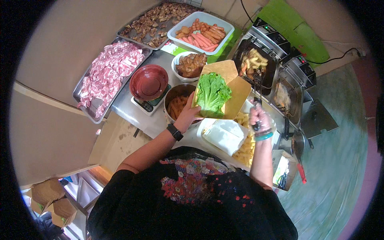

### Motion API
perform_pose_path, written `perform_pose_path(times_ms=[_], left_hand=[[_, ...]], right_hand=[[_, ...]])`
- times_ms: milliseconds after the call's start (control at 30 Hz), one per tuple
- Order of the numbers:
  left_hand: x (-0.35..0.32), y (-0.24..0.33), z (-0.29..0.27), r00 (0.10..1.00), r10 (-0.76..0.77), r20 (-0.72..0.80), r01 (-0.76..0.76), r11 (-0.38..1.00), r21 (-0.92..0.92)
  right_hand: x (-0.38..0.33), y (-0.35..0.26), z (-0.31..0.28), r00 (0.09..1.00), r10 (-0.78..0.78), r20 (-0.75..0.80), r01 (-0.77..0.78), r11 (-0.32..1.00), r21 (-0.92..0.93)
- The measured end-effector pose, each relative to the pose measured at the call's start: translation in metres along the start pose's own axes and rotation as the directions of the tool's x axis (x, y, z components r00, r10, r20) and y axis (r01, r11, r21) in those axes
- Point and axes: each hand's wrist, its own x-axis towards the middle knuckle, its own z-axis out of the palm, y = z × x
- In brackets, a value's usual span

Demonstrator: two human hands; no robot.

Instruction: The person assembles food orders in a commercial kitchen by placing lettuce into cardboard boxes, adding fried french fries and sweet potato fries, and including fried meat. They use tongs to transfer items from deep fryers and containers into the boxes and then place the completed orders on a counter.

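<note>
My left hand (187,115) grips an open brown paper takeaway box (237,95), tilted over the counter, its thumb at the rim. Green lettuce leaves (214,94) lie inside it. My right hand (262,120), in a clear plastic glove, is closed round the black handle (256,126) of a fryer basket; motion blurs it a little. In that basket at the far right sit pale fries (254,60) with darker browned pieces below them. Under the box, a metal pot (169,96) holds orange-brown strips. Loose fries (245,154) fill a tray beside a white paper packet (225,135).
A second fryer (286,94) stands at the right, with a red-handled strainer (298,146) nearby. Leftward are a tray of raw sliced meat (110,70) and a red bowl (149,82) on a scale. Behind are a sausage tub (204,34), browned meat (154,20) and a white bowl (175,63).
</note>
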Motion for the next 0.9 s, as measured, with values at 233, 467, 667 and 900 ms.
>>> perform_pose_path(times_ms=[233, 467, 667, 900], left_hand=[[0.003, -0.004, -0.003, 1.000, 0.004, -0.022, -0.002, 0.997, 0.072], [0.005, 0.002, 0.002, 0.998, -0.023, -0.067, 0.031, 0.993, 0.114], [0.005, 0.001, 0.004, 0.998, -0.020, -0.060, 0.028, 0.991, 0.129], [0.009, -0.003, 0.003, 0.997, -0.016, -0.075, 0.027, 0.988, 0.155]], right_hand=[[-0.019, 0.016, 0.007, 0.988, -0.146, 0.045, 0.149, 0.986, -0.069], [-0.012, -0.008, -0.001, 0.998, 0.004, 0.055, -0.004, 1.000, -0.001], [-0.011, 0.012, -0.010, 0.997, -0.025, 0.073, 0.026, 0.999, -0.021], [-0.015, 0.021, 0.002, 0.994, -0.109, -0.023, 0.103, 0.979, -0.178]])
